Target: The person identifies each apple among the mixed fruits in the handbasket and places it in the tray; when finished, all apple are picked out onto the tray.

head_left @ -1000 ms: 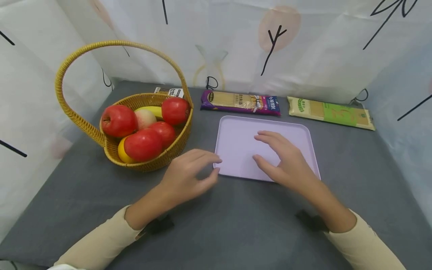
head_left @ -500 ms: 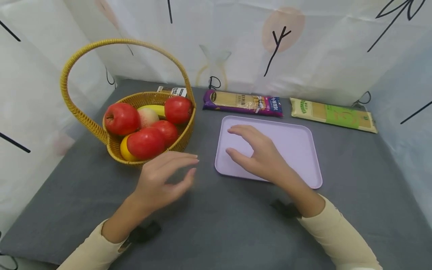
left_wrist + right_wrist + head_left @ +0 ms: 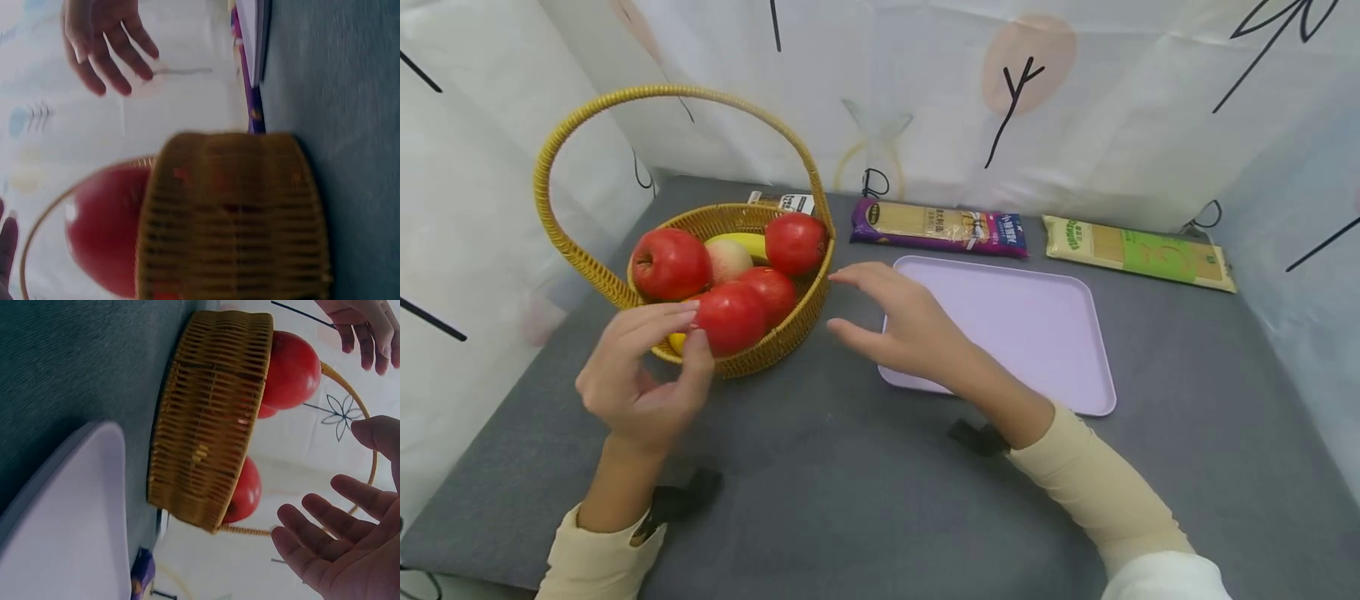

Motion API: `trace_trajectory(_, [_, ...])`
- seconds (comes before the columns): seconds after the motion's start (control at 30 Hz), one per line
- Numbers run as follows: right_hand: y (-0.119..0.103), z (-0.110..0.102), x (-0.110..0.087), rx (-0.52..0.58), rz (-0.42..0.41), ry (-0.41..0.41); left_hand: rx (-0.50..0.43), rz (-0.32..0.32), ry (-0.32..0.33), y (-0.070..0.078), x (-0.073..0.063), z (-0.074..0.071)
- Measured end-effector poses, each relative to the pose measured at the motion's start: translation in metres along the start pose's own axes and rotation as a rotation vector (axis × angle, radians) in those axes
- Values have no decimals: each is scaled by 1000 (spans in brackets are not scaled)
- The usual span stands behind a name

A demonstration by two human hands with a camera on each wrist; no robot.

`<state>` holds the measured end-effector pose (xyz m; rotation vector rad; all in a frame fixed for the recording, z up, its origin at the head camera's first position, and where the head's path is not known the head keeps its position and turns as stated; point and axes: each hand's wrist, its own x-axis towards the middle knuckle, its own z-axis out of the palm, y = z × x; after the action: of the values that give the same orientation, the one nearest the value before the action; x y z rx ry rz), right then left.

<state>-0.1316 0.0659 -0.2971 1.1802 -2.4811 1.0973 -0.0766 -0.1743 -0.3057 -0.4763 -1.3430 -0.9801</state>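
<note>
L hand [image 3: 643, 375] loosely curved, R hand [image 3: 910, 321] spread, both empty, nr basket [image 3: 775, 346] toward far-L corner of worktop [image 3: 865, 500].

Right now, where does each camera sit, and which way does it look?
Head: on the person's head, looking forward and down at the basket, red fruit and tray; left hand, right hand and sleeves show.
Left wrist: on that wrist, picture turned sideways, facing the basket's woven side; the right hand shows at the top, a bit of the left hand at the left edge.
Right wrist: on that wrist, also sideways, facing the basket past the tray; the right hand looks big.
Both wrist views share the basket and both hands.
</note>
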Motion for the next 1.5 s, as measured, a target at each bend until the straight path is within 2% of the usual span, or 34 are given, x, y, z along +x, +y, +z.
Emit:
trace_trajectory(0.07, [-3, 7, 7, 16, -19, -11, 68, -33, 114, -7, 0, -4])
trace_trajectory(0.13, [-6, 14, 12, 40, -33, -22, 128, -62, 190, -15, 0, -10])
trace_trajectory(0.2, [-9, 21, 18, 66, -42, -31, 157, -90, 223, -22, -2, -16])
trace_trajectory(0.3, [-12, 33, 24, 103, -56, -37, 156, -139, 220, -31, -3, -25])
trace_trajectory(0.5, [-17, 52, 36, 109, -52, -59, 138, -305, 166, -45, -2, -37])
trace_trajectory(0.67, [-23, 64, 47, 122, 12, -110, 148, -449, 39, -55, -6, -51])
trace_trajectory(0.8, [-28, 73, 55, 138, 57, -135, 147, -514, -28, -63, -10, -59])
trace_trajectory(0.97, [-31, 79, 67, 127, 80, -139, 131, -542, -101, -63, -9, -61])
trace_trajectory(1.13, [-34, 79, 79, 85, 114, -174, 168, -544, -164, -60, -7, -61])
trace_trajectory(1.3, [-36, 79, 83, 55, 139, -203, 167, -537, -171, -64, -10, -63])
trace_trajectory(1.5, [-35, 80, 83, 48, 119, -205, 163, -541, -179, -66, -13, -64])
